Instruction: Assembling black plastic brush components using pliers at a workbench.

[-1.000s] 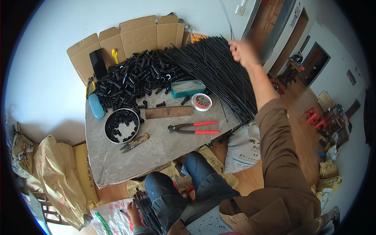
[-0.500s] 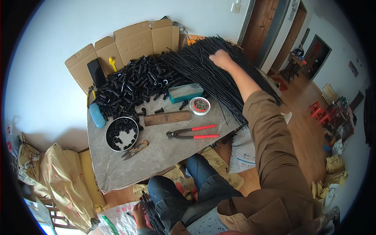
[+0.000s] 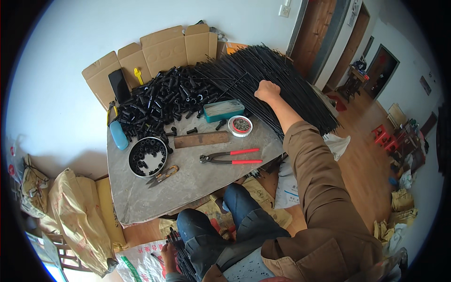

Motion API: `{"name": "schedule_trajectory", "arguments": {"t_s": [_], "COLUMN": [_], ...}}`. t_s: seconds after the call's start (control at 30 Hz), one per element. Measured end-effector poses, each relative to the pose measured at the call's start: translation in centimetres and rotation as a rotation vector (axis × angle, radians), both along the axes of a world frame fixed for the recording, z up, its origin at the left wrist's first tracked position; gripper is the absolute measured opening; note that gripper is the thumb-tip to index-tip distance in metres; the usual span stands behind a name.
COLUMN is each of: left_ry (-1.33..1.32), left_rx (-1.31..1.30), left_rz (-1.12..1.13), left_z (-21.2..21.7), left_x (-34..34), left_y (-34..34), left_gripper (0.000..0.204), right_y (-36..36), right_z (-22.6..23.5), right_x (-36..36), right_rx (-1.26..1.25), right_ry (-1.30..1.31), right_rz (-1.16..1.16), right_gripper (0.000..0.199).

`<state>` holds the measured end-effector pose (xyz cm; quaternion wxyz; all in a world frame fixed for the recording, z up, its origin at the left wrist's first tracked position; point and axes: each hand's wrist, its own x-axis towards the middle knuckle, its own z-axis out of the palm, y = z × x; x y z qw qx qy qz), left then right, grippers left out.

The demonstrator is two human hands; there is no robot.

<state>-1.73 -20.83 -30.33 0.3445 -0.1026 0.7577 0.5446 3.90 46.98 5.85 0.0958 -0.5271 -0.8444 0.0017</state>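
My right hand (image 3: pixel 267 90) is stretched out over the table and closed on thin black rods from the big fan-shaped pile of black rods (image 3: pixel 277 80) at the table's far right. My left hand (image 3: pixel 169 256) is down by my left knee, gripping a bundle of black rods (image 3: pixel 181 254) that stands beside my leg. A heap of short black tube pieces (image 3: pixel 159 101) covers the far left of the grey table (image 3: pixel 197 183).
On the table lie red-handled pincers (image 3: pixel 230 156), a wooden block (image 3: pixel 201 139), a round tin of small parts (image 3: pixel 240 125), a teal box (image 3: pixel 224 110), a round black bowl (image 3: pixel 147 156), small snips (image 3: pixel 162 175) and a blue case (image 3: pixel 118 135). Cardboard flaps (image 3: pixel 155 51) stand behind. Sacks (image 3: pixel 77 211) lie left.
My right hand has come down from above the rod pile, moved left and toward me, and closed on rods at the pile's near edge. The left hand stays low with its bundle.
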Motion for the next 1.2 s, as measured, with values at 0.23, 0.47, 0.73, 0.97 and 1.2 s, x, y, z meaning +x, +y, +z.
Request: {"name": "schedule_trajectory", "arguments": {"t_s": [0.23, 0.47, 0.73, 0.97, 1.2], "left_ry": [-0.007, 0.004, 0.005, 0.119, 0.258], "left_rx": [-0.05, -0.035, -0.024, -0.025, 0.153], "left_rz": [0.02, 0.023, 0.017, -0.028, -0.337], "left_z": [1.2, 0.8, 1.7, 4.2, 15.7], "left_x": [0.5, 0.3, 0.2, 0.2, 0.5], "left_y": [-0.9, -0.6, -0.2, 0.4, 6.8], "left_gripper": [0.037, 0.036, 0.036, 0.034, 0.032], "right_y": [0.7, 3.9, 2.6, 1.0, -0.6], "right_z": [2.9, 3.9, 5.9, 14.3, 16.5], "right_x": [-0.1, 0.9, -0.1, -2.2, -3.5], "right_rx": [0.033, -0.283, -0.387, -0.224, 0.144], "right_ry": [0.179, 0.149, 0.344, 0.081, 0.292], "right_rz": [0.067, 0.12, 0.159, 0.206, 0.433], "right_gripper": [0.031, 0.031, 0.029, 0.041, 0.036]}}
